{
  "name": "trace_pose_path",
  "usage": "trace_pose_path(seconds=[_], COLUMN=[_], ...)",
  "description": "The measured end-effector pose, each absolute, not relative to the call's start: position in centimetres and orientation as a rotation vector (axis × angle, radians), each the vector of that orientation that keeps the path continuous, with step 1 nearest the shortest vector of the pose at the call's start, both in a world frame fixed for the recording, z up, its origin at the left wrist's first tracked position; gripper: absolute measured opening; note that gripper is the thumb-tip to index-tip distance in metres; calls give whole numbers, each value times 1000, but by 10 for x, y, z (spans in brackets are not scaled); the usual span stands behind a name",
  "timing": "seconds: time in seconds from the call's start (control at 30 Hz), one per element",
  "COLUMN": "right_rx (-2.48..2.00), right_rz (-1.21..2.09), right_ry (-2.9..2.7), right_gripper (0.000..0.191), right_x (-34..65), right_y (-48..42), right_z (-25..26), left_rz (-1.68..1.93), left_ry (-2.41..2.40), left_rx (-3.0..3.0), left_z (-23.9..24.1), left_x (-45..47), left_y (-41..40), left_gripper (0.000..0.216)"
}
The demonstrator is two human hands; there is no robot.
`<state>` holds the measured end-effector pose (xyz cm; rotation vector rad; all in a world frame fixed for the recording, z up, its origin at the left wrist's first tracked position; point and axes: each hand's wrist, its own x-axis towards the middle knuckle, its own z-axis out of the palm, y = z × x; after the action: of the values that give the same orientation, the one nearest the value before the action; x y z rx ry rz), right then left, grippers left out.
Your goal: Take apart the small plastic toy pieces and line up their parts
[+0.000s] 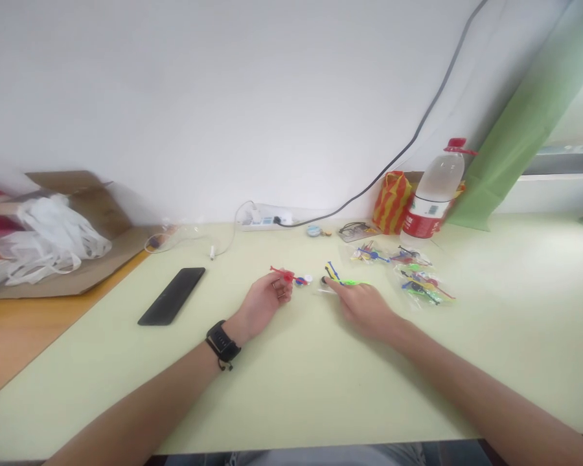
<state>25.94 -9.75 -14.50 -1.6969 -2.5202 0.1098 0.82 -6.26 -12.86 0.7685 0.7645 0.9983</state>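
My left hand [265, 304] rests on the pale green table [291, 388] with its fingers curled, pinching a small red plastic toy part [284, 274]. A black watch sits on that wrist. Beside the red part lies a small blue and white piece [302, 280]. My right hand [364, 307] lies to the right, its fingertips on a small clear packet of coloured plastic parts [337, 278] with green, blue and yellow pieces. Whether it grips the packet or only presses it is not clear.
Several more clear packets of coloured parts [415, 275] lie right of my hands. A black phone [172, 296] lies left. At the wall stand a water bottle [432, 200], a striped bag [391, 202], glasses [357, 230], a power strip [265, 220], and a cardboard box with white bags [53, 239].
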Motion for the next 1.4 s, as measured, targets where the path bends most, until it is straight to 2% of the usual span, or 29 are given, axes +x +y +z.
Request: trace_pose_path(seconds=[0.1,0.23,0.37,0.8,1.03,1.1,1.27,1.33,1.4], right_rx=[-1634,-1424,-1409,-1373,-1267,-1235,-1297,-1340,-1316], right_rz=[110,114,63,214,253,251,458,561,611], right_ry=[-2488,-2478,-2478,-2452,-2405,-2377,-2256,-2216,-2178], right_gripper=[65,52,47,60,76,68,28,23,25], right_x=[262,262,261,262,262,261,256,254,253], right_y=[-95,-94,-94,-97,-96,-96,-104,-109,-111], right_z=[-150,-156,-158,-157,-168,-164,-145,-139,-136], left_rz=[981,967,956,963,973,965,965,974,969], left_ry=[781,768,759,784,788,784,762,764,764], left_rx=[799,815,819,805,778,779,790,784,790], left_z=[-129,-129,-128,-128,-127,-128,-130,-130,-129], left_x=[8,8,8,9,9,9,8,8,9], left_y=[-62,-62,-62,-63,-64,-63,-62,-62,-62], left_gripper=[20,21,22,20,18,19,18,17,17])
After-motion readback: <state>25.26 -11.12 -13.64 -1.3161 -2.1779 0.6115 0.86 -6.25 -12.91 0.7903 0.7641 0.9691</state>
